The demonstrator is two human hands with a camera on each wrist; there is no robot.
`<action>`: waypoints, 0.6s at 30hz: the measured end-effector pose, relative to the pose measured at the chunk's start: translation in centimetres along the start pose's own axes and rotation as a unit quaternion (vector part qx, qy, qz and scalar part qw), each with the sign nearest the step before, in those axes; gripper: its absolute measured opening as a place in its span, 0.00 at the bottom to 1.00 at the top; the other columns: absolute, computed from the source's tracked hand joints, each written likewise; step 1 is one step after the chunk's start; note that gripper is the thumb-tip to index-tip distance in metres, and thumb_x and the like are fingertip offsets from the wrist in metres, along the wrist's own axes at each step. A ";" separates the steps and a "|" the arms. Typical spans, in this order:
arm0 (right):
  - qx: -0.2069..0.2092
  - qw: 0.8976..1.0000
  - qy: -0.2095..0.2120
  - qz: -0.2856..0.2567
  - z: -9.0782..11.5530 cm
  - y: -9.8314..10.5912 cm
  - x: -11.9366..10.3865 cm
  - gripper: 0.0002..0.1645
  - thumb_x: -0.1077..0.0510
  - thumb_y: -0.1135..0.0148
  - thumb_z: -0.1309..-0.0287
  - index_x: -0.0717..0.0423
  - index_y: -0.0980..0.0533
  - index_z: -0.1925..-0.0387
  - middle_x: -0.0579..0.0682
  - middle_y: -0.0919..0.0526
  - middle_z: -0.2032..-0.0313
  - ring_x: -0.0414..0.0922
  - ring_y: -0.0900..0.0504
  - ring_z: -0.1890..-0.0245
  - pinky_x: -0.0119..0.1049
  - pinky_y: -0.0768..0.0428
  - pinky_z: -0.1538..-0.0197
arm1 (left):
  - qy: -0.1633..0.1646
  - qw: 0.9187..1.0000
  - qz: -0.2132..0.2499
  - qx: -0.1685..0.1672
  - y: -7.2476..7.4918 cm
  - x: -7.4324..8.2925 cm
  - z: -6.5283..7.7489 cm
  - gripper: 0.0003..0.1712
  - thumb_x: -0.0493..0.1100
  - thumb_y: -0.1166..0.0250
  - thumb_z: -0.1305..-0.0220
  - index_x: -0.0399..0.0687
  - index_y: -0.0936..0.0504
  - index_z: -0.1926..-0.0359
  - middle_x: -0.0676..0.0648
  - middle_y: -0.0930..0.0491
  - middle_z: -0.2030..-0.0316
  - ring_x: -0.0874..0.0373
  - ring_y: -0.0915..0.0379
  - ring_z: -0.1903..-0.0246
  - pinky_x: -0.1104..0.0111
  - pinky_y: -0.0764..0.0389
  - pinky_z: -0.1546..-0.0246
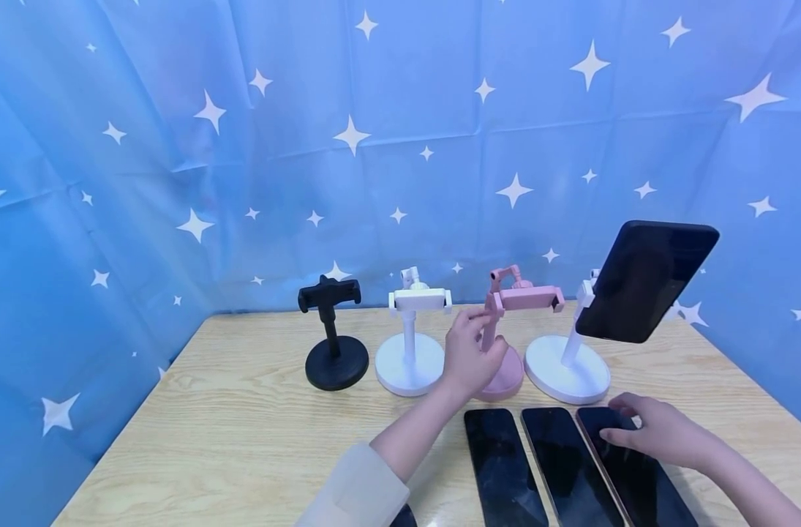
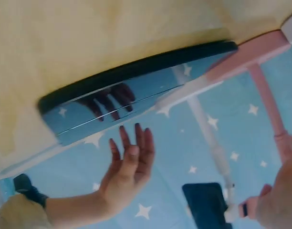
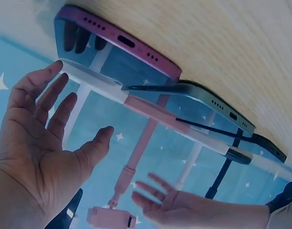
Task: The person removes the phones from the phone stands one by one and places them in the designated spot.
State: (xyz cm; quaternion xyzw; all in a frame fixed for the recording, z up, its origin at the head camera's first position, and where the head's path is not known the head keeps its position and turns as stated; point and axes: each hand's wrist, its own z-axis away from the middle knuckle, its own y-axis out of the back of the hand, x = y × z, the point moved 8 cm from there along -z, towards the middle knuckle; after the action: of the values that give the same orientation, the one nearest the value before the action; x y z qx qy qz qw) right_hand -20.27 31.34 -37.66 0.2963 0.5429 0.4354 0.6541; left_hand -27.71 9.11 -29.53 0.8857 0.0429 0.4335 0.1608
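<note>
A pink phone stand (image 1: 530, 298) stands on the table with its clamp bare. My left hand (image 1: 471, 355) is at its post, just below the clamp; in the right wrist view the left hand's (image 3: 179, 205) fingers are extended and spread. My right hand (image 1: 663, 433) hovers over the upper end of the rightmost dark phone (image 1: 657, 487), thumb and fingers apart. The right wrist view shows the right hand (image 3: 46, 143) with nothing in its grasp beside a phone with a purplish-pink edge (image 3: 136, 47). Two more phones, a middle one (image 1: 571, 461) and a left one (image 1: 505, 468), lie alongside.
Left of the pink stand are a white stand (image 1: 410, 366) and a black stand (image 1: 337, 364), both with bare clamps. At the right, another white stand (image 1: 565, 372) carries a tilted dark phone (image 1: 647, 282). A blue star-patterned curtain (image 1: 400, 146) hangs behind the wooden table (image 1: 242, 439).
</note>
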 end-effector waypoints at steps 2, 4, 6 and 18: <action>-0.001 1.000 -0.004 -0.007 0.3 0.2 -0.1 0.35 0.47 0.40 0.45 0.77 0.32 0.52 0.67 0.23 0.59 0.60 0.24 0.59 0.48 0.22 0.63 | 0.032 0.999 0.017 -0.023 -0.5 0.0 0.7 0.14 0.34 0.41 0.51 0.36 0.17 0.62 0.44 0.22 0.58 0.58 0.26 0.57 0.75 0.26 0.60; 0.002 1.000 -0.008 -0.016 0.6 0.5 -0.1 0.35 0.47 0.41 0.44 0.77 0.32 0.51 0.67 0.23 0.59 0.59 0.23 0.60 0.48 0.21 0.63 | 0.067 0.994 0.059 -0.059 -1.5 0.3 1.6 0.13 0.33 0.41 0.50 0.36 0.17 0.63 0.45 0.20 0.60 0.62 0.25 0.60 0.77 0.26 0.62; 0.007 0.999 -0.016 -0.028 1.0 1.1 -0.1 0.36 0.47 0.42 0.43 0.78 0.33 0.50 0.67 0.23 0.59 0.58 0.23 0.60 0.48 0.21 0.63 | 0.090 0.987 0.095 -0.094 -2.8 0.9 2.4 0.14 0.33 0.41 0.49 0.38 0.17 0.60 0.47 0.20 0.59 0.65 0.23 0.61 0.79 0.26 0.62; 0.129 0.991 -0.032 -0.025 3.4 7.1 -0.4 0.44 0.44 0.52 0.36 0.86 0.47 0.45 0.81 0.37 0.49 0.71 0.29 0.55 0.51 0.22 0.63 | -0.006 0.994 -0.014 -0.107 -5.9 8.3 2.1 0.26 0.41 0.50 0.36 0.40 0.35 0.37 0.47 0.33 0.39 0.61 0.34 0.43 0.83 0.31 0.53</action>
State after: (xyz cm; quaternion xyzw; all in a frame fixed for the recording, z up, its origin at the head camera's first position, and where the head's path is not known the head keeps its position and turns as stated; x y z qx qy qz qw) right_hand -18.76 34.45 -30.58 0.3788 0.5801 0.3357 0.6381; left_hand -20.50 15.94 -26.39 0.8652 0.0077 0.4283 0.2605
